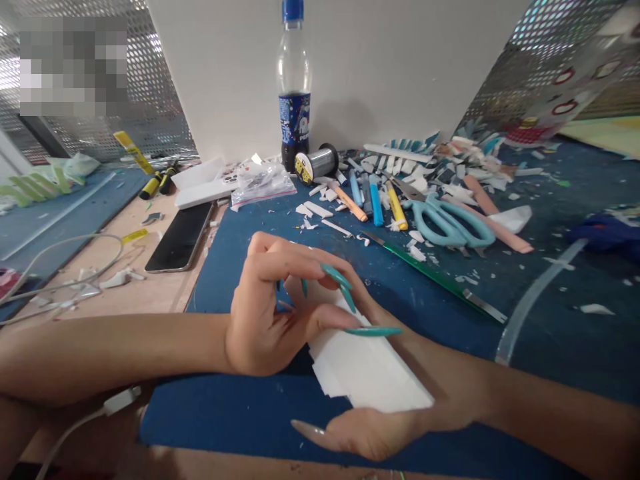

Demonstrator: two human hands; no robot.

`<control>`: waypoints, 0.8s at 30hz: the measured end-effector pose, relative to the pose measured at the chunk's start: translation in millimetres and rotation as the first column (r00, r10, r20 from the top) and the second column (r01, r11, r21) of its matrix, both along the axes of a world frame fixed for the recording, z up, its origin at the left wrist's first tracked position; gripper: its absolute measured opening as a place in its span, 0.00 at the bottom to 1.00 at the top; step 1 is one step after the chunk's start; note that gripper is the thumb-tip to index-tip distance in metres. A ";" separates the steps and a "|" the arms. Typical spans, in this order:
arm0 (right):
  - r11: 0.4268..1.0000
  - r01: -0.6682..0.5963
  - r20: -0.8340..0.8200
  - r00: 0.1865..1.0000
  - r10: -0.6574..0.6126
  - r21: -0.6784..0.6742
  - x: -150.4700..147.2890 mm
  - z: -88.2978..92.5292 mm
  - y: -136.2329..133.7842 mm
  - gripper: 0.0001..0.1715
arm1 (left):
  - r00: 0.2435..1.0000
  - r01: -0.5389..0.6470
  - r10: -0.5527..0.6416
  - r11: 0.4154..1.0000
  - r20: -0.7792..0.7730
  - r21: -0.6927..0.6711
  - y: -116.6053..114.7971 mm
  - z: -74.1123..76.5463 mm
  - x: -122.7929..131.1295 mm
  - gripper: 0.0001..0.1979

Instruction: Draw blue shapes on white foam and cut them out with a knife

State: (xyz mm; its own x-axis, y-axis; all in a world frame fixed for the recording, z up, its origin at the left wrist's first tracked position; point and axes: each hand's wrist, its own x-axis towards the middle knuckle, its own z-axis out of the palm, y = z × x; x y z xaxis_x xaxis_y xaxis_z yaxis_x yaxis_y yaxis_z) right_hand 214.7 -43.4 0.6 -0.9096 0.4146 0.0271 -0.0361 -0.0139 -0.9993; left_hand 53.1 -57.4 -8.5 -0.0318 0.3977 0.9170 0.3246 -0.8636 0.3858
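A stack of white foam pieces (370,373) lies across my right hand (395,417), which cups it from below near the front edge of the blue cutting mat (240,407). My left hand (280,307) curls over the stack's upper end. Its fingers, with long teal nails, pinch the top white piece. Both hands are closed on the white pieces.
Teal scissors (450,223), a green ruler (440,280), several markers (375,200), a spool (317,162) and a cola bottle (294,87) lie beyond among white scraps. A black phone (180,237) and cables (65,267) sit left. A white board (350,67) stands behind.
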 end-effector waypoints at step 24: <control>0.987 0.101 -0.164 0.979 -0.121 -0.126 -6.9 -8.4 -6.9 0.59 | 0.999 -0.042 0.043 0.996 0.018 -0.076 0.0 -8.7 -2.9 0.22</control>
